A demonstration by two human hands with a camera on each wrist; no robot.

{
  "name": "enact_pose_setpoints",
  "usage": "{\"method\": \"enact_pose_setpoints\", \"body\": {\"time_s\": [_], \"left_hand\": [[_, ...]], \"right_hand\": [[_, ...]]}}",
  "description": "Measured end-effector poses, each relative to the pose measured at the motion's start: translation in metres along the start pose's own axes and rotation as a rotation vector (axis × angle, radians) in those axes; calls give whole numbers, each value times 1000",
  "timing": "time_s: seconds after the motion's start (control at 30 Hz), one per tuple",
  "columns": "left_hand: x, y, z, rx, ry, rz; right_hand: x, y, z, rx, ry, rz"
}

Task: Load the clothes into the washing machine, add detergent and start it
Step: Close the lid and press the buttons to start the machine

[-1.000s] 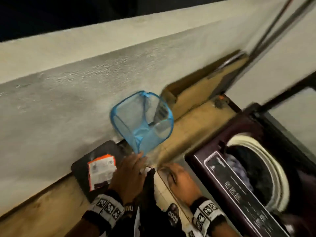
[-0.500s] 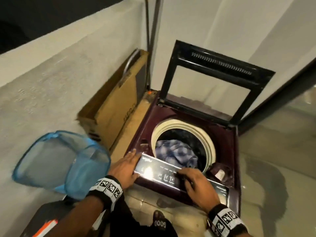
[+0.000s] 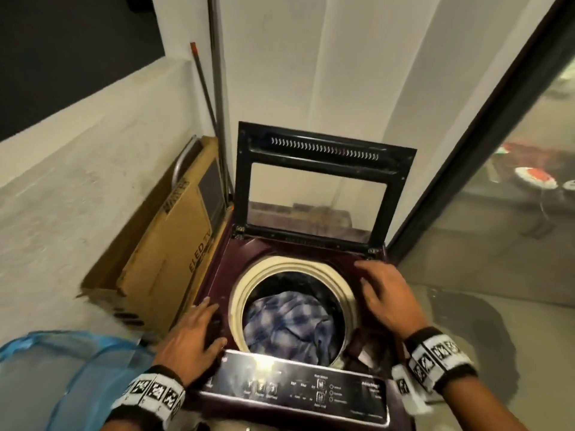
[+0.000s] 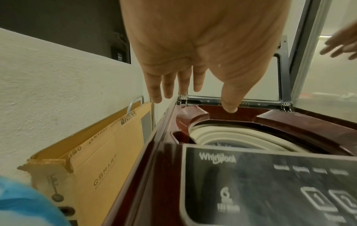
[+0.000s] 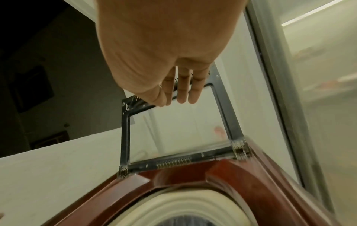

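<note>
- The head camera looks down from above at the washing machine [image 3: 217, 275] and both hands.
- The left wrist camera sits low, close to the control panel [image 4: 270, 183].
- The right wrist camera looks up at the lid [image 5: 124, 130].
- All three show the lid.

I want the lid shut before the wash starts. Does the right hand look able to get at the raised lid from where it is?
Probably yes. The right hand is open and holds nothing, over the machine's back right corner, just before the upright lid. Nothing stands between them.
</note>
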State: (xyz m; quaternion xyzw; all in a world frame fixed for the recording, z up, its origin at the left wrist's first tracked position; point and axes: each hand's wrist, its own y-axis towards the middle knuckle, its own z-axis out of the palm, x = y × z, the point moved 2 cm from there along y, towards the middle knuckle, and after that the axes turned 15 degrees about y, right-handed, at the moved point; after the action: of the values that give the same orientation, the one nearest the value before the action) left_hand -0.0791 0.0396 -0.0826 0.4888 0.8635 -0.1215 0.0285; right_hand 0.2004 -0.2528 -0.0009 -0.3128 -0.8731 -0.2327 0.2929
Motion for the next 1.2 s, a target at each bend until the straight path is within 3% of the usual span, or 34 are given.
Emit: {"method": "enact_pose_setpoints", "body": {"time_s": [0.27, 0.4, 0.57, 0.73, 0.9, 1.07, 1.2], "left_hand": [[-44, 32, -49, -129, 26, 31], [-64, 42, -65, -209, 24, 30], [-75, 43, -68, -237, 21, 6], [-75, 43, -64, -198, 49, -29], [-85, 60, -78, -208, 44, -10], [-97, 84, -119, -356, 23, 40], [-108, 103, -165, -530, 37, 156]], "right_hand": [[39, 201, -65, -70, -151, -128], [40, 286, -66, 18, -304, -34], [24, 337, -45, 116, -407, 90], [14, 335, -32, 50, -399, 75], [36, 301, -44, 38, -394, 2], [66, 237, -48, 15, -378, -82], [85, 174, -45, 28, -342, -88]]}}
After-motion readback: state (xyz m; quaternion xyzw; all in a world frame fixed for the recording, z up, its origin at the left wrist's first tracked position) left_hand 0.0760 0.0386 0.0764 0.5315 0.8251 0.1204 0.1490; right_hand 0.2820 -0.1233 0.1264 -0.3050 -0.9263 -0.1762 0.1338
